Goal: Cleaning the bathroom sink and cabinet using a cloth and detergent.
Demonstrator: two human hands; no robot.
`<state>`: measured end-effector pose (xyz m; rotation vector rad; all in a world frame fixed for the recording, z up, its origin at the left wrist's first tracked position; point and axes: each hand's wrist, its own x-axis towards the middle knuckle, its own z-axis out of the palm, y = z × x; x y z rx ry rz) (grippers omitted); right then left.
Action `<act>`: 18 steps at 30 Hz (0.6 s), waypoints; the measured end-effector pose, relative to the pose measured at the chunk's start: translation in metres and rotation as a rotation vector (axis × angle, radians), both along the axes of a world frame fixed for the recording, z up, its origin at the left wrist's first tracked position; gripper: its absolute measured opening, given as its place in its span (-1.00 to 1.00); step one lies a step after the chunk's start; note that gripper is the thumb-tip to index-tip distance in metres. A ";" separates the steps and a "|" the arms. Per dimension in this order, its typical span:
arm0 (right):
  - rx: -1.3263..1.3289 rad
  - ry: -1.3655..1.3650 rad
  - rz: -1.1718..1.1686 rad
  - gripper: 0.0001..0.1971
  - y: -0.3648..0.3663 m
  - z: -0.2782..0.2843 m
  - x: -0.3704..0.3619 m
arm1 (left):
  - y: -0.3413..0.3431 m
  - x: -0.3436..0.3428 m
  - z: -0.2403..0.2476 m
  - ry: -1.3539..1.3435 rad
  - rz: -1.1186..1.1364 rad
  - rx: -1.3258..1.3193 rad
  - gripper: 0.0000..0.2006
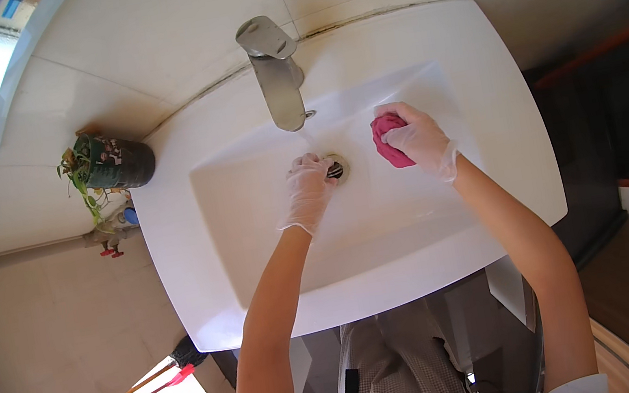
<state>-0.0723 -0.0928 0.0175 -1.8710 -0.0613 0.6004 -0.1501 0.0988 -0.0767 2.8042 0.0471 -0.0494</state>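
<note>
- And here the crumpled crimson cloth (390, 142) is sitting over the right half of the basin, bunched up tight; whether it is touching the porcelain, the view is not telling.
- The right grip (425, 148), wearing a thin clear glove, is grasping that cloth, its fingers wrapping over the top and the thumb lying across the near side.
- Over to the left grip (308, 189), gloved too: its fingertips are curling at the near-left edge of the metal drain fitting (341, 171), right in the bottom of the bowl. Is it pinching something there? The fingers are hiding it, so I cannot tell.
- Reading the step, it is looking like a cleaning job at the drain, with one side attending to the fitting and the other keeping the cloth ready beside it.
- The next move, in my judgement, is calling for the cloth to be working around that metal ring, with the left fingers giving it room.
- Around all this, the white washbasin (379, 295) is spreading wide, and the brushed-metal faucet (279, 91) is leaning its spout over the bowl, above the drain.
- Farther out, a potted plant (120, 161) is standing just beyond the basin's left edge.
</note>
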 end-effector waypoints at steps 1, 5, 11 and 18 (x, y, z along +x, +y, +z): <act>0.085 0.062 -0.041 -0.68 -0.006 0.007 -0.001 | -0.002 0.003 -0.002 0.002 0.003 0.001 -0.71; 0.192 0.181 -0.075 -0.64 -0.029 0.017 -0.002 | -0.007 0.012 -0.002 0.095 0.040 0.064 -0.71; 0.248 0.199 -0.139 -0.67 -0.038 0.007 -0.004 | -0.003 0.020 -0.004 0.206 0.256 -0.433 -0.79; 0.317 0.209 -0.157 -0.65 -0.042 0.010 -0.005 | -0.008 0.033 0.019 0.656 0.477 -1.874 -0.70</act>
